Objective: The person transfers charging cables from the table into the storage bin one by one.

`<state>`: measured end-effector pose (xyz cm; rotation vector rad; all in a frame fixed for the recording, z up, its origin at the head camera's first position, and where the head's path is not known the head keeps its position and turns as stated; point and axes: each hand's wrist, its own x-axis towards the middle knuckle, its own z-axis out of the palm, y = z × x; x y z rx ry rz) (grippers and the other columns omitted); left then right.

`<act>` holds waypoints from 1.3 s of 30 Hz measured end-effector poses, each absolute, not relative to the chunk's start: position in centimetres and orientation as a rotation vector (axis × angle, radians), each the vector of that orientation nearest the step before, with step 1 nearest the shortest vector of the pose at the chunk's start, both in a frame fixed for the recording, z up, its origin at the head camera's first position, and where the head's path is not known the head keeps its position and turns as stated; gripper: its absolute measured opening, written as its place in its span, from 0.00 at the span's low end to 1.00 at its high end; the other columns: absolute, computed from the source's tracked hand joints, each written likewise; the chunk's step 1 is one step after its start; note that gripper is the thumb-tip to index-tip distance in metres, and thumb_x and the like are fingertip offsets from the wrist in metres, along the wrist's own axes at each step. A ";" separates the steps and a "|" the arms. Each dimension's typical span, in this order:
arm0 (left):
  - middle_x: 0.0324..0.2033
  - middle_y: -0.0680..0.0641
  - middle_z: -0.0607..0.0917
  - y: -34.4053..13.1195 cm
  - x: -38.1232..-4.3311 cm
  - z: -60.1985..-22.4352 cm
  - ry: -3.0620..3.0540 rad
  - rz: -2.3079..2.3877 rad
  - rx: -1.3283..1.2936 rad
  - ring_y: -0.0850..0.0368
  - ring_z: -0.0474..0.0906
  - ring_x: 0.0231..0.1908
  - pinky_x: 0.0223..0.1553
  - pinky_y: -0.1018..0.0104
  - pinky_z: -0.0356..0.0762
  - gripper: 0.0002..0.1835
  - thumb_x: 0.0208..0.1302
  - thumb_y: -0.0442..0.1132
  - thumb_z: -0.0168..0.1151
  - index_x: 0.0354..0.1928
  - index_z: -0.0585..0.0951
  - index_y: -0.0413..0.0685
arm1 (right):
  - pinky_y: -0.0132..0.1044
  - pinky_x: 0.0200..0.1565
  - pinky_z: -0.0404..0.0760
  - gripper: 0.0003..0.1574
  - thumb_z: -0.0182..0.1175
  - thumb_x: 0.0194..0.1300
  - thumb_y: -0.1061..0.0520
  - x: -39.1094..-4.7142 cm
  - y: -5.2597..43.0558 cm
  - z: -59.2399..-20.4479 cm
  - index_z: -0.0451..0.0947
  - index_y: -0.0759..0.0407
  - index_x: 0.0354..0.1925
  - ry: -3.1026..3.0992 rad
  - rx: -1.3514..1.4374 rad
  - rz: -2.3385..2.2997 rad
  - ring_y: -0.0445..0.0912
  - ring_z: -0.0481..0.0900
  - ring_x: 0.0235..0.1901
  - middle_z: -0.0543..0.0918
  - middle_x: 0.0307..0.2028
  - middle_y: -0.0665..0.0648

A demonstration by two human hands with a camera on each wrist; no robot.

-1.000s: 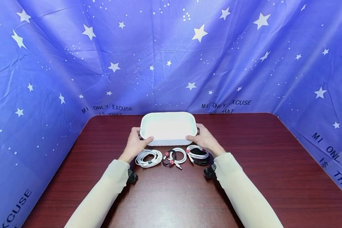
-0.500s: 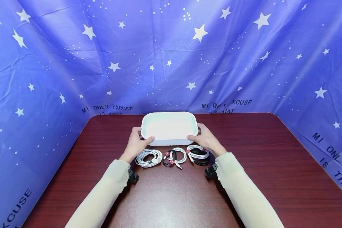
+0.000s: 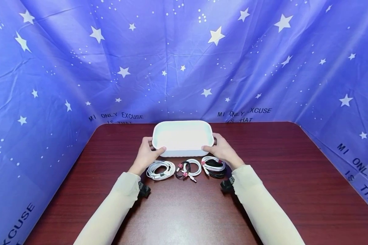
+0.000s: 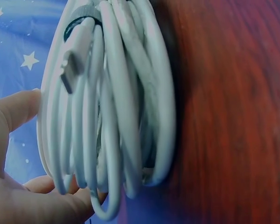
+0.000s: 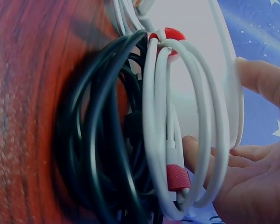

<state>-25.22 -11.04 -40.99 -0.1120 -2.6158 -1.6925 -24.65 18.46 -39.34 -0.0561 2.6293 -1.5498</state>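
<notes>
A white plastic basin (image 3: 182,136) with rounded corners stands toward the back of the table, its inside washed out by glare. At its left end my left hand (image 3: 145,153) grips it, thumb on the front wall and fingers around the end. My right hand (image 3: 222,149) holds the right end the same way. Just in front lie coiled cables: a thick white coil (image 3: 161,170) by the left hand, a small white coil (image 3: 192,167) with a short black cable (image 3: 183,170) in the middle, and a white coil (image 5: 205,102) over a black coil (image 5: 102,130) by the right hand.
The dark red wooden table (image 3: 178,211) ends at a blue star-patterned curtain (image 3: 184,51) behind and on both sides. A red strap (image 5: 178,178) binds the right white coil. Small black devices sit at both wrists.
Over the last second the basin and both hands have shifted very slightly to the right in the head view. The grip on both ends is unchanged, and the cables lie as before.
</notes>
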 end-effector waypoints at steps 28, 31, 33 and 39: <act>0.53 0.37 0.74 -11.0 -24.8 -41.0 -2.549 -1.833 -0.062 0.44 0.74 0.55 0.49 0.53 0.76 0.36 0.56 0.38 0.70 0.62 0.60 0.39 | 0.42 0.49 0.77 0.48 0.66 0.59 0.57 -24.8 18.5 -39.8 0.52 0.67 0.69 2.609 -0.063 -1.588 0.53 0.78 0.48 0.76 0.53 0.68; 0.53 0.37 0.74 -11.0 -24.9 -41.1 -2.544 -1.833 -0.052 0.45 0.74 0.55 0.49 0.53 0.76 0.37 0.55 0.38 0.70 0.62 0.60 0.39 | 0.42 0.49 0.77 0.48 0.66 0.59 0.57 -24.8 18.5 -39.7 0.52 0.67 0.69 2.611 -0.056 -1.586 0.53 0.78 0.48 0.76 0.53 0.68; 0.53 0.37 0.74 -11.0 -24.9 -41.1 -2.543 -1.833 -0.050 0.44 0.73 0.55 0.49 0.53 0.75 0.38 0.55 0.38 0.70 0.62 0.60 0.38 | 0.43 0.50 0.77 0.48 0.66 0.59 0.58 -24.8 18.5 -39.7 0.52 0.67 0.69 2.612 -0.050 -1.587 0.53 0.78 0.48 0.76 0.53 0.68; 0.55 0.37 0.73 -11.0 -24.8 -41.0 -2.547 -1.837 -0.034 0.44 0.73 0.56 0.50 0.53 0.75 0.39 0.55 0.38 0.71 0.63 0.60 0.39 | 0.42 0.49 0.77 0.48 0.66 0.60 0.57 -24.7 18.6 -39.7 0.52 0.68 0.69 2.610 -0.058 -1.590 0.53 0.78 0.49 0.75 0.53 0.69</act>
